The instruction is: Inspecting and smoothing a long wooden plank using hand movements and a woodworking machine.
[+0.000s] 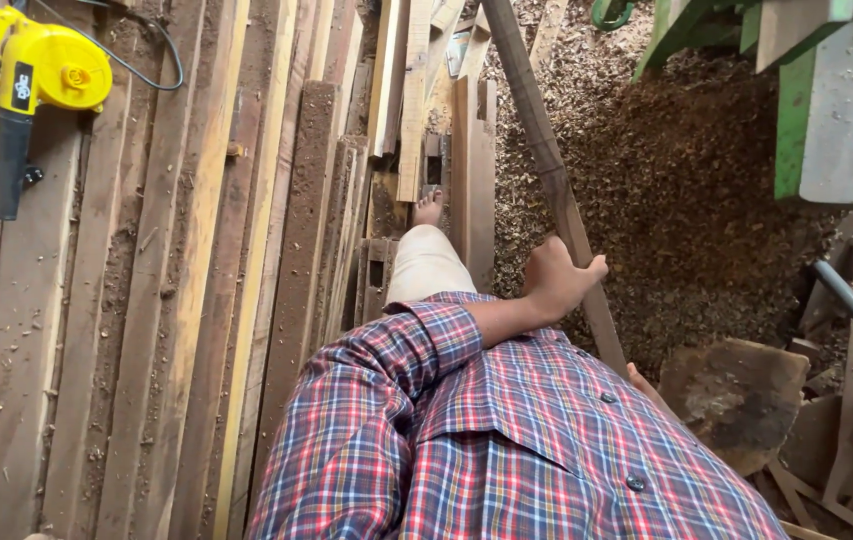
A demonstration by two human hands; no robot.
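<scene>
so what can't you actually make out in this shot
- Right hand: head view, almost wholly hidden behind the plaid shirt; only a sliver shows by the long wooden strip, so its grip cannot be told.
- Left hand: closed on the strip, fingertips hidden behind it.
- Strip's lower end: covered by the shirt.
- Green machine: cut off by the top and right edges.
- Yellow blower: its cord runs off the top edge.

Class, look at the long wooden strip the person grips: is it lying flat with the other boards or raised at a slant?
Raised at a slant. The wooden strip crosses above the sawdust, gripped by the left hand.
</scene>
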